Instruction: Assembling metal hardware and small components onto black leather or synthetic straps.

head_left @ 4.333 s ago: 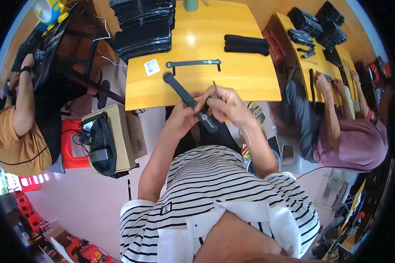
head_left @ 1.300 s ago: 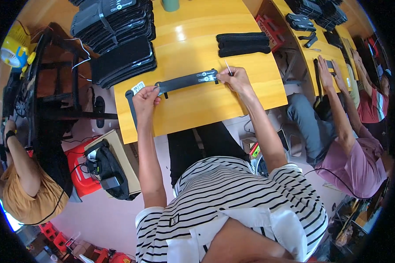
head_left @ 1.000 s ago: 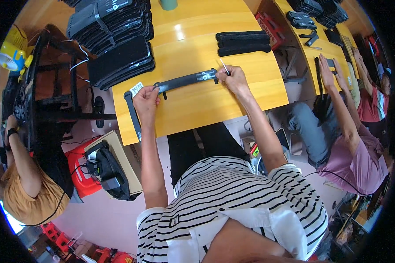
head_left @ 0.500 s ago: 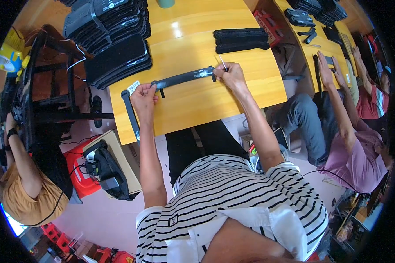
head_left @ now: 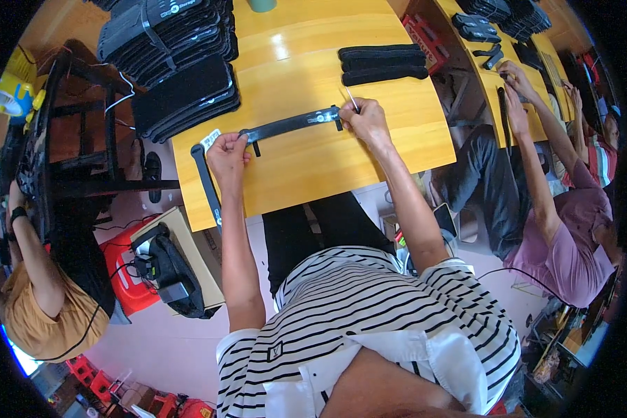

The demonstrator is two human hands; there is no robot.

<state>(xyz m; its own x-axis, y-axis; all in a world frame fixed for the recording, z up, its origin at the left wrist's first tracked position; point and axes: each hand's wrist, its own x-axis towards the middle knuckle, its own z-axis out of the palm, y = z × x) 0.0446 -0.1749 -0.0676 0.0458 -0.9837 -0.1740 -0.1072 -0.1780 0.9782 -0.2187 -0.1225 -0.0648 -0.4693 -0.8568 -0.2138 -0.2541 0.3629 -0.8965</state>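
A flat black strap [head_left: 285, 125] stretches across the yellow table, with small dark tabs sticking out toward me near both ends. My left hand [head_left: 228, 155] pinches its left end between thumb and fingers. At the right end, my right hand [head_left: 366, 121] is closed on the strap. A thin, pale, pointed tool [head_left: 351, 98] also juts up from the right hand's fingers; its kind is unclear. Beside my left hand lies another dark strap [head_left: 205, 182] along the table's left edge, near a white printed label [head_left: 210, 137].
Black folded pieces [head_left: 184, 99] and a tall banded stack [head_left: 167, 43] occupy the far left. Several black strips [head_left: 383, 64] lie at the far right, and a green cup [head_left: 263, 5] stands at the back. Co-workers sit on both sides; a co-worker's hand [head_left: 517, 115] is over the right-hand table.
My hands and the strap stay practically in place. At the right, a co-worker's hands have separated, one moving farther up over their table.
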